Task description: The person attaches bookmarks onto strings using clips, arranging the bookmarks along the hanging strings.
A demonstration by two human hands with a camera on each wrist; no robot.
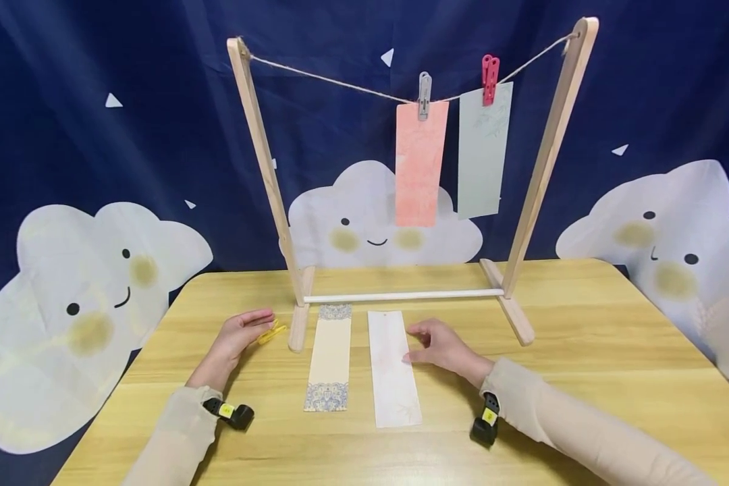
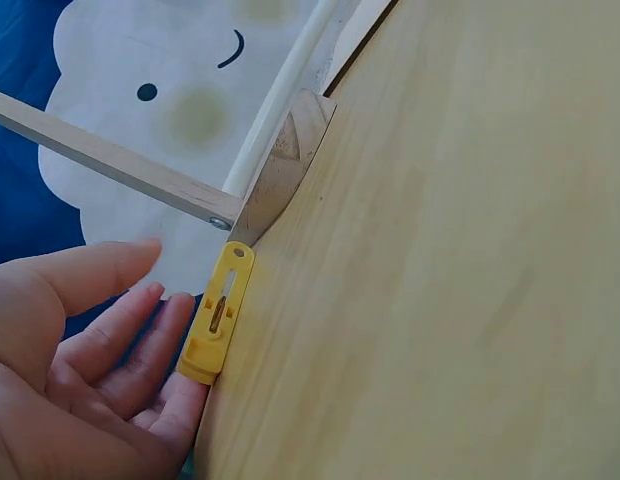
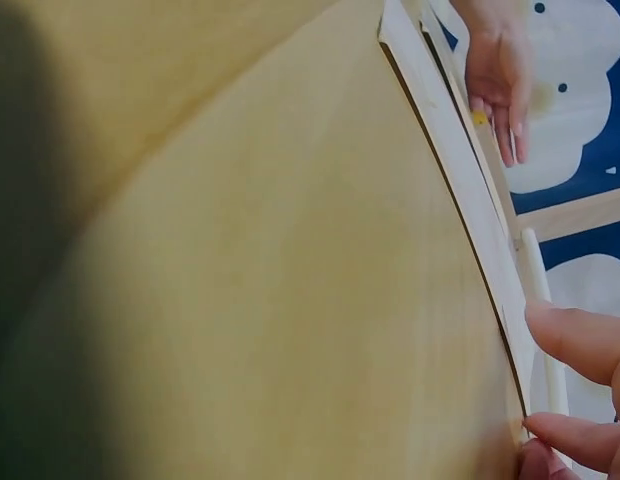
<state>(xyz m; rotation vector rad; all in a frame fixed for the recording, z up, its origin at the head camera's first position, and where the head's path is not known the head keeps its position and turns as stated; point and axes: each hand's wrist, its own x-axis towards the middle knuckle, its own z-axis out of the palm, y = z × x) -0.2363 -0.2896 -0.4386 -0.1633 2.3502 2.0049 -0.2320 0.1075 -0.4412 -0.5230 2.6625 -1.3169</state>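
Note:
On the table, a yellow clothespin [image 1: 272, 333] lies by the left foot of the wooden stand. Beside it is my left hand [image 1: 237, 337]; in the left wrist view its lower fingers touch the clothespin [image 2: 218, 315] while the thumb stays apart from it. A white paper card [image 1: 395, 371] lies flat near the table's middle. My right hand [image 1: 440, 347] is at its right edge, thumb and forefinger spread, fingertips at the card's border. Left of the white card is a cream card [image 1: 331, 351] with blue patterned ends.
A wooden stand [image 1: 553, 148] carries a string [image 1: 334, 82]. From it hang a pink card [image 1: 421, 169] under a grey clothespin [image 1: 424, 94] and a pale green card [image 1: 484, 155] under a red clothespin [image 1: 491, 77]. A white rod [image 1: 401, 295] joins the stand's feet.

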